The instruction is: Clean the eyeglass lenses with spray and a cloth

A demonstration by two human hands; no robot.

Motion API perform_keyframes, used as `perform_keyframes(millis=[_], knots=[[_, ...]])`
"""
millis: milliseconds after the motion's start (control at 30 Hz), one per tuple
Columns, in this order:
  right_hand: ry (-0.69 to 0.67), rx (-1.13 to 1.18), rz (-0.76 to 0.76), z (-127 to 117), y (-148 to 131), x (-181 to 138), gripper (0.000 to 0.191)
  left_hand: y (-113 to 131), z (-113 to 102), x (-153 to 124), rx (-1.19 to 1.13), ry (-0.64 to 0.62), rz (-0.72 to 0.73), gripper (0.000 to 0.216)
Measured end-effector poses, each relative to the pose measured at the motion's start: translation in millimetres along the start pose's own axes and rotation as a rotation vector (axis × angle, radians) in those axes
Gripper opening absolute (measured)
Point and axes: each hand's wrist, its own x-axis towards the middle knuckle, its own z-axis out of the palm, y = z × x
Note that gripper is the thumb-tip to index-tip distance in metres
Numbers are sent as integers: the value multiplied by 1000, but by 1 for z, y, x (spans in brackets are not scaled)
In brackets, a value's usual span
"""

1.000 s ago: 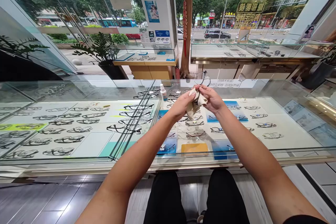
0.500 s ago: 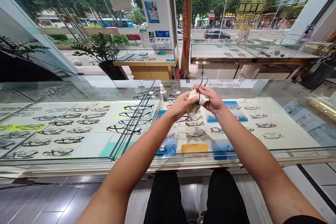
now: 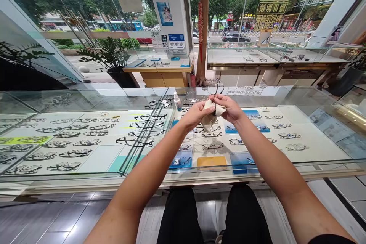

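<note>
Both of my hands meet above the glass display counter (image 3: 85, 175). My left hand (image 3: 197, 114) pinches a beige cleaning cloth (image 3: 208, 120) that hangs down from the fingers. My right hand (image 3: 231, 107) is closed round a pair of thin-framed glasses (image 3: 215, 85), whose lens sticks up above the fingers, and it touches the cloth too. A small white spray bottle (image 3: 177, 101) stands on the counter just left of my left hand.
Rows of spectacle frames (image 3: 85, 137) lie inside the case under the glass. More display counters (image 3: 243, 55) stand behind, by the shop window. A potted plant (image 3: 114, 55) is at the back left. My knees in dark trousers (image 3: 214, 213) are below the counter edge.
The hands have shifted slightly against each other on the cloth and glasses, and the glasses' lens has tilted a little. Nothing else has moved.
</note>
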Motion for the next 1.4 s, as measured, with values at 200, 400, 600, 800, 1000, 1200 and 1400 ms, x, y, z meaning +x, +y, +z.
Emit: perform_keyframes(millis=[200,400,600,800,1000,1200,1400], knots=[[54,27,16,3,1,1,48,-3,3,2,-8,70,52,64],[95,32,19,4,1,2,46,-10,4,4,48,155,106,64],[90,52,-18,9,6,1,40,-11,10,4,23,249,193,75],[111,57,-45,13,6,0,36,-15,10,7,85,332,273,69],[131,41,-56,5,3,5,35,-7,1,6,175,204,215,65],[136,67,-44,0,3,5,39,-2,-1,2,137,103,137,68],[90,83,-14,7,2,2,44,-6,4,3,230,230,250,65]])
